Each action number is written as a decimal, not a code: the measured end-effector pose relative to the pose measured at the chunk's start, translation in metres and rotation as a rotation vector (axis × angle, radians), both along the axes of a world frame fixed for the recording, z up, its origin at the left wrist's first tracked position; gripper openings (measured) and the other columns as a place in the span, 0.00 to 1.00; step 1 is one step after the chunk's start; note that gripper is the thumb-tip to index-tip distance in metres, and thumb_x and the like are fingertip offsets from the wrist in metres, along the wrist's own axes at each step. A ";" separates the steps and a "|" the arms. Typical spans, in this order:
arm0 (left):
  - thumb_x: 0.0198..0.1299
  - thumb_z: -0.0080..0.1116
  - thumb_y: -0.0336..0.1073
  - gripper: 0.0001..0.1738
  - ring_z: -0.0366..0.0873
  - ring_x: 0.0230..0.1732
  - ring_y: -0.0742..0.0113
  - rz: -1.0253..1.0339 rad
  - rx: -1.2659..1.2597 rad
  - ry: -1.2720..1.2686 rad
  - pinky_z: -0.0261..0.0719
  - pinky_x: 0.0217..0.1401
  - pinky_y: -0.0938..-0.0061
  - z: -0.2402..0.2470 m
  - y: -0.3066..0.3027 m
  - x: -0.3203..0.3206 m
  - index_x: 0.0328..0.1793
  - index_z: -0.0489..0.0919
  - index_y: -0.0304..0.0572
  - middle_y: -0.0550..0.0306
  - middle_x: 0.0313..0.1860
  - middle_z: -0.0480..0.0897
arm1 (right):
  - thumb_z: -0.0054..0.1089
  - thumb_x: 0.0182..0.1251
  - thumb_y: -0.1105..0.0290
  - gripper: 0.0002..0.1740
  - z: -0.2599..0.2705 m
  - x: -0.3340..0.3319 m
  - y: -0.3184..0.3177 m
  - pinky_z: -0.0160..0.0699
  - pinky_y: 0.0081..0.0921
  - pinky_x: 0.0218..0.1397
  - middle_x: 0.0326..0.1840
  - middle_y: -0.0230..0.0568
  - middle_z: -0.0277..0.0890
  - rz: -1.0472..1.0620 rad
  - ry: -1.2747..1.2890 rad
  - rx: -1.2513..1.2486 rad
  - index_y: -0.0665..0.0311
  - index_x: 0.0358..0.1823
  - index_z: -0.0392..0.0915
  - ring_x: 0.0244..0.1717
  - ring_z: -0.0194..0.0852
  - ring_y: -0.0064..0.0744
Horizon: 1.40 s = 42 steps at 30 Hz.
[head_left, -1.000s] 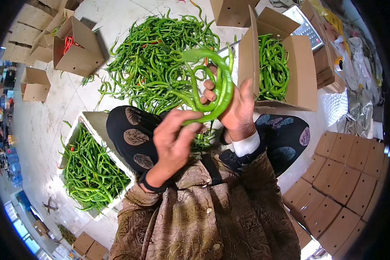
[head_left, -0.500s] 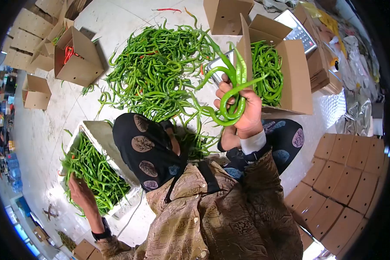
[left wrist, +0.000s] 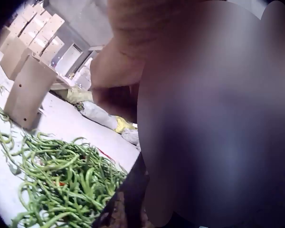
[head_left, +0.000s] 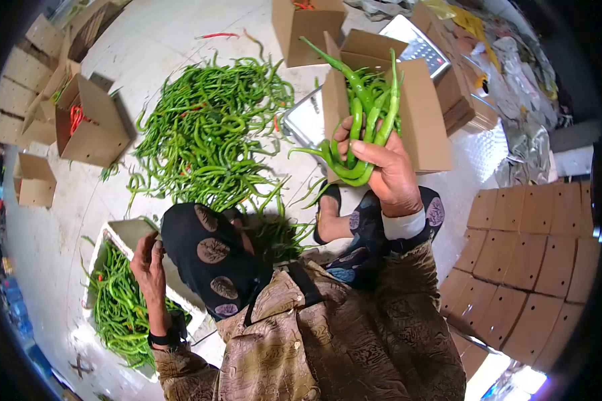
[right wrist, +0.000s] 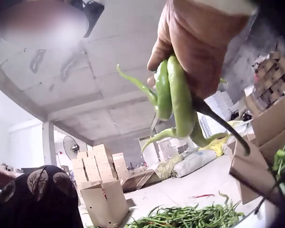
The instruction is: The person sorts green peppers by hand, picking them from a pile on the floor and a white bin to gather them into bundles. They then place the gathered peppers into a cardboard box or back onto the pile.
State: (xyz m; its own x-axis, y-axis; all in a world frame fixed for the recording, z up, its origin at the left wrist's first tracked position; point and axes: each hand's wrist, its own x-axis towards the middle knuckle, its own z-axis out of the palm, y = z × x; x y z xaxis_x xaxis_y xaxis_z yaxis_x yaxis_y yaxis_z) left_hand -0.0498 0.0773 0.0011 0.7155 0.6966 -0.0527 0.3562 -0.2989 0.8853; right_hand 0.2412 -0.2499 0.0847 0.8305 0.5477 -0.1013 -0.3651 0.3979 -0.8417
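In the head view my right hand (head_left: 393,175) grips a small bunch of long, curved green chili peppers (head_left: 364,89), with the thumb laid across them. They overlap the front of an open cardboard box (head_left: 427,117) that holds more green peppers. From the right wrist view, the gripped peppers (right wrist: 180,102) hang below the fingers with their tips pointing several ways. My left hand (head_left: 147,271) is beside my knee, over the edge of a white foam box (head_left: 135,235) filled with green peppers (head_left: 117,317). Its fingers are loosely bent and nothing shows in them.
A large heap of green peppers (head_left: 207,137) lies on the floor ahead. Beneath the cardboard box is a scale platform (head_left: 306,120), with its keypad display (head_left: 418,47) behind. A box with red peppers (head_left: 93,127) stands at left; stacked cartons (head_left: 522,267) stand at right.
My left hand went from the bunch down to the foam box, then rose to beside the knee. My right hand keeps the peppers, now in front of the cardboard box. The head view has shifted.
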 end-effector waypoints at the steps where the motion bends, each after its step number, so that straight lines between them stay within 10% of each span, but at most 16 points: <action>1: 0.67 0.56 0.33 0.15 0.76 0.39 0.73 -0.014 -0.030 -0.034 0.75 0.44 0.78 -0.007 0.004 0.004 0.55 0.78 0.28 0.58 0.41 0.81 | 0.62 0.61 0.77 0.20 0.003 0.002 -0.004 0.75 0.26 0.52 0.49 0.41 0.78 -0.022 -0.060 -0.102 0.69 0.56 0.72 0.46 0.77 0.30; 7: 0.62 0.62 0.32 0.17 0.78 0.44 0.70 -0.084 -0.186 -0.132 0.74 0.45 0.76 0.088 -0.042 0.100 0.55 0.79 0.31 0.57 0.44 0.82 | 0.66 0.59 0.78 0.21 0.015 -0.008 0.015 0.74 0.23 0.56 0.48 0.34 0.79 -0.054 -0.076 -0.120 0.67 0.55 0.75 0.46 0.76 0.24; 9: 0.58 0.65 0.34 0.19 0.78 0.47 0.67 -0.470 0.303 -0.229 0.75 0.47 0.74 0.123 -0.055 0.133 0.54 0.79 0.32 0.55 0.44 0.81 | 0.66 0.60 0.78 0.18 0.013 -0.014 0.032 0.75 0.23 0.54 0.45 0.33 0.79 -0.016 -0.013 -0.004 0.66 0.52 0.76 0.45 0.77 0.24; 13: 0.52 0.72 0.34 0.25 0.79 0.43 0.69 -0.793 0.282 -0.248 0.77 0.43 0.74 0.141 -0.091 0.192 0.55 0.78 0.33 0.56 0.43 0.82 | 0.64 0.64 0.78 0.14 0.022 -0.029 0.059 0.77 0.24 0.53 0.43 0.34 0.78 0.006 0.045 0.056 0.66 0.50 0.75 0.45 0.77 0.26; 19: 0.58 0.63 0.30 0.26 0.79 0.37 0.67 -0.517 -0.334 -0.344 0.77 0.41 0.74 0.122 -0.097 0.210 0.62 0.73 0.31 0.54 0.37 0.81 | 0.57 0.71 0.72 0.10 0.024 -0.020 0.046 0.78 0.22 0.43 0.38 0.38 0.79 -0.049 -0.061 -0.005 0.66 0.51 0.74 0.38 0.77 0.25; 25: 0.58 0.59 0.31 0.30 0.71 0.33 0.76 -0.101 -0.608 -0.477 0.69 0.36 0.84 0.104 -0.018 0.168 0.67 0.67 0.26 0.57 0.38 0.77 | 0.57 0.72 0.66 0.12 0.030 0.009 0.005 0.75 0.20 0.38 0.34 0.35 0.78 -0.041 -0.133 -0.104 0.65 0.51 0.74 0.33 0.75 0.21; 29: 0.62 0.52 0.33 0.28 0.70 0.36 0.77 0.075 -0.403 -0.370 0.68 0.38 0.83 0.093 0.051 0.082 0.69 0.69 0.32 0.61 0.41 0.78 | 0.59 0.69 0.63 0.17 0.037 0.044 -0.025 0.73 0.22 0.37 0.32 0.35 0.80 -0.252 -0.593 -0.928 0.67 0.52 0.77 0.32 0.75 0.21; 35: 0.55 0.53 0.32 0.29 0.72 0.34 0.75 0.085 -0.304 0.256 0.70 0.34 0.80 0.057 0.161 -0.154 0.65 0.73 0.35 0.63 0.38 0.76 | 0.62 0.64 0.64 0.26 -0.020 0.088 -0.088 0.69 0.41 0.60 0.54 0.62 0.76 -0.060 -0.980 -1.451 0.70 0.61 0.71 0.56 0.73 0.59; 38: 0.49 0.68 0.33 0.33 0.84 0.41 0.51 -0.165 0.820 1.023 0.82 0.46 0.67 0.013 0.152 -0.242 0.66 0.74 0.45 0.44 0.45 0.83 | 0.64 0.62 0.65 0.29 -0.027 0.078 -0.077 0.66 0.42 0.64 0.58 0.62 0.73 -0.039 -1.192 -1.596 0.73 0.61 0.70 0.60 0.70 0.60; 42: 0.61 0.60 0.28 0.23 0.84 0.47 0.61 0.146 0.000 0.500 0.83 0.47 0.71 0.004 0.099 -0.161 0.64 0.75 0.38 0.44 0.49 0.84 | 0.62 0.64 0.69 0.22 0.008 0.023 0.002 0.73 0.35 0.57 0.51 0.54 0.78 0.000 -0.904 -1.347 0.72 0.57 0.74 0.50 0.77 0.45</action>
